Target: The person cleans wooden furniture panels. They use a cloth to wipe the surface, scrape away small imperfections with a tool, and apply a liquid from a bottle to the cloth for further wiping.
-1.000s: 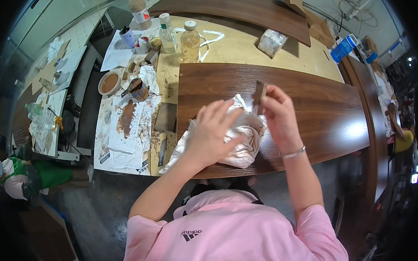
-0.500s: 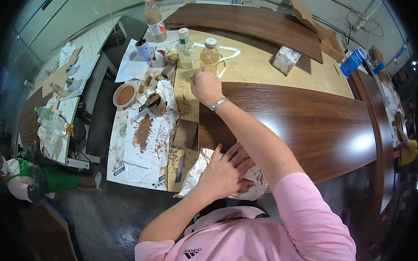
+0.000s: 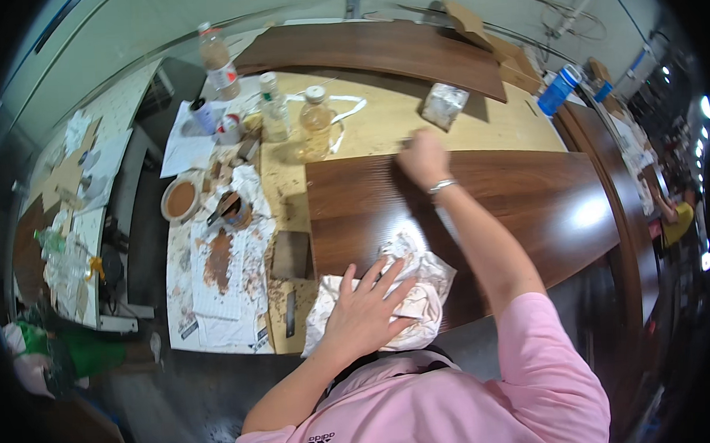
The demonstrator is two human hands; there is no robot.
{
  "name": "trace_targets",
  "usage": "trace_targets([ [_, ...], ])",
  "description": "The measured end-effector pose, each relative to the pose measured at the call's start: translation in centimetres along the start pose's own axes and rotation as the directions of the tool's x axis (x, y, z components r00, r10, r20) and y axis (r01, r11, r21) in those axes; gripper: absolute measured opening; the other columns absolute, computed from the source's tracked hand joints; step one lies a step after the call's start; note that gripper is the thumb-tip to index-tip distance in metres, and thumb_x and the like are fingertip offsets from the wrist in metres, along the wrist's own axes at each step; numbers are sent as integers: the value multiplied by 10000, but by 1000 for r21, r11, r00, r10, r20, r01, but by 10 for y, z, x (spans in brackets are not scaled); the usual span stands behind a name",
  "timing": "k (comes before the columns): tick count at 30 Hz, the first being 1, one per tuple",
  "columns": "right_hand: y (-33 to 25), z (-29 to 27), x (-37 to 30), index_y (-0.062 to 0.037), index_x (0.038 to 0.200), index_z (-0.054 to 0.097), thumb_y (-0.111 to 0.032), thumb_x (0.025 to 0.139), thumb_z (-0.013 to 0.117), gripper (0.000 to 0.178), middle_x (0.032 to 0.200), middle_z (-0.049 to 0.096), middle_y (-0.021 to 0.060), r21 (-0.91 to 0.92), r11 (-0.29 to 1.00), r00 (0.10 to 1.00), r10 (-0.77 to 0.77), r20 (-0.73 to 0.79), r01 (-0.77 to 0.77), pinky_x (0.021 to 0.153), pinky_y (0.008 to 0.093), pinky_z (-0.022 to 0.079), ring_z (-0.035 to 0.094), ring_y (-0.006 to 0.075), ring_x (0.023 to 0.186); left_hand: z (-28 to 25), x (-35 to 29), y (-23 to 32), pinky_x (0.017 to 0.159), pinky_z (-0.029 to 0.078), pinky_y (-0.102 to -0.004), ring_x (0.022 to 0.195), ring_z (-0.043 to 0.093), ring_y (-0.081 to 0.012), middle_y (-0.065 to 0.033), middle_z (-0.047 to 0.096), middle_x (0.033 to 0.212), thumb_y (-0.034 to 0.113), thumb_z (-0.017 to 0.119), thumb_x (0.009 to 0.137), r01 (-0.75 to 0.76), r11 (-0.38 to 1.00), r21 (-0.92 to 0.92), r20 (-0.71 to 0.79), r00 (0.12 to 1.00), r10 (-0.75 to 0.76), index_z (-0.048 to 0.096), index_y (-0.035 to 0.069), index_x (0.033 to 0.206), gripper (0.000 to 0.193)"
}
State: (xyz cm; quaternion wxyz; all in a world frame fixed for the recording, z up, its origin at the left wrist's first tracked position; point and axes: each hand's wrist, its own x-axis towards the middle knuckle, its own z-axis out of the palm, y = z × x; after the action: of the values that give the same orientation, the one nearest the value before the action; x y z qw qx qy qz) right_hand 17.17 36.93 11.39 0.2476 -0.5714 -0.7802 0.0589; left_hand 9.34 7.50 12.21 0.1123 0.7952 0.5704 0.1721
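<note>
While the left hand splays across crumpled cloth, the right hand curls, contents unclear.

Your shirt is pink with a small black mark, and your bracelet is silver. The board before you is dark brown, streaked with wood grain and lit by white glare; the far panel matches it in brown. Your cloth is creamy white with tan streaks. You have a yellow-tan bench, brown-speckled toward your left, where white paper carries a rusty brown smear. The round tub shows brown paste inside a pale rim. The squat bottle is pale yellow, white-capped; the plastic jug is bright blue; the wrapped block is mottled white and grey.
</note>
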Motion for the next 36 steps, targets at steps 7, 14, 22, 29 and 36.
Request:
trace_targets([
  [7, -74, 35, -25, -3, 785, 704, -126, 782, 645, 136, 979, 653, 214, 172, 966, 972, -212, 104, 192, 791, 458, 552, 670, 376, 877, -5, 6, 2, 1123, 229, -625, 1410, 343, -283, -62, 420, 1503, 501, 700, 805, 70, 998, 1, 85, 994, -69, 541, 210, 1368, 654],
  [14, 165, -46, 26, -40, 801, 717, -199, 824, 668, 168, 897, 700, 180, -165, 959, 970, 213, -117, -230, 750, 429, 567, 698, 356, 836, -3, 11, 10, 1122, 225, -624, 1405, 352, -287, -55, 420, 1515, 493, 703, 802, 30, 1000, -8, 49, 998, -29, 549, 213, 1375, 656],
  [22, 119, -32, 7, -33, 788, 690, -173, 814, 627, 156, 885, 694, 206, 14, 1000, 1000, 21, 13, -21, 768, 461, 562, 692, 373, 846, 9, 29, 7, 1095, 193, -669, 1402, 336, -339, -96, 422, 1510, 416, 731, 765, 0, 999, 39, 94, 996, -4, 550, 176, 1378, 683],
  [29, 245, -69, 29, -14, 791, 707, -124, 820, 608, 150, 949, 664, 177, 25, 999, 994, 36, -108, -33, 799, 446, 550, 664, 348, 930, 41, 158, 41, 1098, 173, -698, 1445, 271, -374, -113, 343, 1568, 290, 706, 814, 53, 999, -5, 179, 983, -51, 524, 163, 1398, 624],
  [36, 471, -156, 77, -51, 833, 715, -184, 785, 700, 142, 946, 676, 168, -81, 928, 915, 338, -223, -362, 799, 431, 546, 674, 347, 922, 94, 249, 100, 1124, 201, -634, 1409, 331, -368, -115, 401, 1529, 237, 660, 773, 87, 988, 125, -28, 996, -84, 536, 132, 1351, 600],
])
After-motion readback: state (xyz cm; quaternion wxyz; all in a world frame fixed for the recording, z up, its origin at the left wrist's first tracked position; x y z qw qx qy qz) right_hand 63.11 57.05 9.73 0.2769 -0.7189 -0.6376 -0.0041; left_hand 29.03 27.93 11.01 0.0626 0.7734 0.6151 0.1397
